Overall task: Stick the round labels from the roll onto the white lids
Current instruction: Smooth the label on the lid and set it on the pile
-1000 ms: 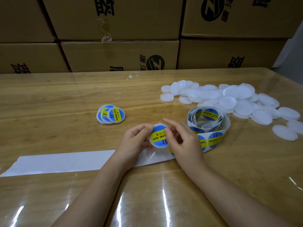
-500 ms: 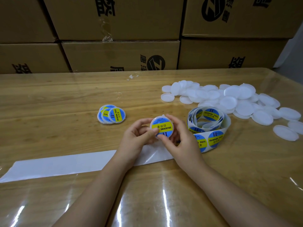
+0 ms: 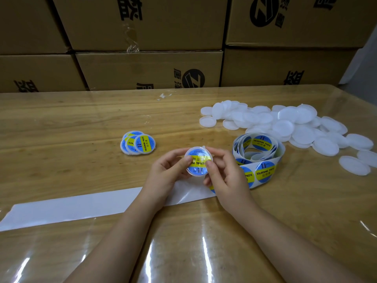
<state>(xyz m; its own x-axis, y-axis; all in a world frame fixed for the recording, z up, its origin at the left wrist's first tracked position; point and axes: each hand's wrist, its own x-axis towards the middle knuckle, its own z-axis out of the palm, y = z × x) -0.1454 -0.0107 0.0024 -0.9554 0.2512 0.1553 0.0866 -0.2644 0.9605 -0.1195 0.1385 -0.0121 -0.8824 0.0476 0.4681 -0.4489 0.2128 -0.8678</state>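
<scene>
White lids (image 3: pixel 285 125) pile behind the label roll (image 3: pixel 258 154) beside the held lid (image 3: pixel 199 170).

My light wooden table (image 3: pixel 61 119), under a clear glossy sheet, carries a loose heap of plain white round plastic lids (image 3: pixel 285 123) at far right. Just beside it on the near side sits the coiled roll of blue-and-yellow round labels (image 3: pixel 259 158). Left of centre lie a few overlapping labelled lids (image 3: pixel 138 145). A long white strip of bare backing paper (image 3: pixel 71 207) runs along the near left.
</scene>
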